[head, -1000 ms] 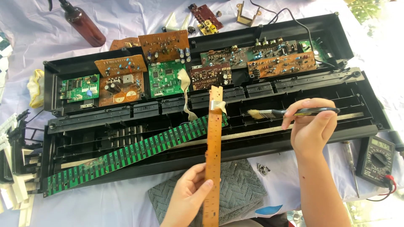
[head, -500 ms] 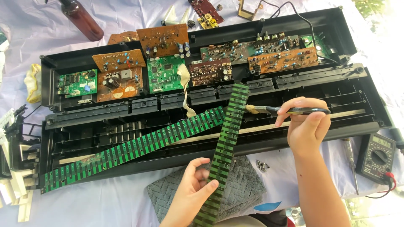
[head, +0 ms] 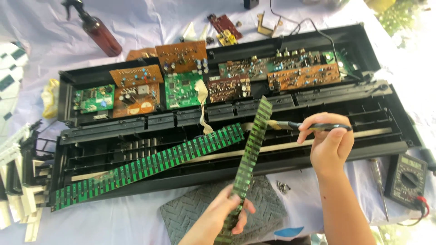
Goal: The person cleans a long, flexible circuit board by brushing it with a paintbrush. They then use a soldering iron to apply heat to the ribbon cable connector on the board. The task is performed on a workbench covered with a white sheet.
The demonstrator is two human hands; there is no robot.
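1. Left hand (head: pixel 229 213), nearest the camera, was closed around the lower end of a long green contact strip (head: pixel 249 159), held nearly upright over a grey textured mat (head: pixel 190 213). Gripped only at one end, the thin, flexible board could have bowed or slipped; a drop onto the chassis edge looked likely to crack its traces.
2. Right hand (head: pixel 329 140), just beyond and to the right, was curled shut on a slim black-handled brush (head: pixel 313 127), bristles at the strip's upper edge. Hard pressure there risked bending the unsupported top.
3. Left of the left hand, a second green strip (head: pixel 145 165) lay slanted across the black plastic keyboard chassis (head: pixel 386 136), ridged and ribbed; a stray elbow could have snagged it.
4. Right of the right hand: a metal-shafted screwdriver (head: pixel 378 181) and a dark multimeter (head: pixel 406 179) sat on the cloth-covered tabletop (head: pixel 136 222).
5. Beyond both hands, brown and green circuit boards (head: pixel 181 84) sat loose, components up, tied by a pale ribbon cable (head: pixel 202 109) that could be tugged.
6. Farthest left, a brown spray bottle (head: pixel 97 31); liquid near bare boards was a hazard.
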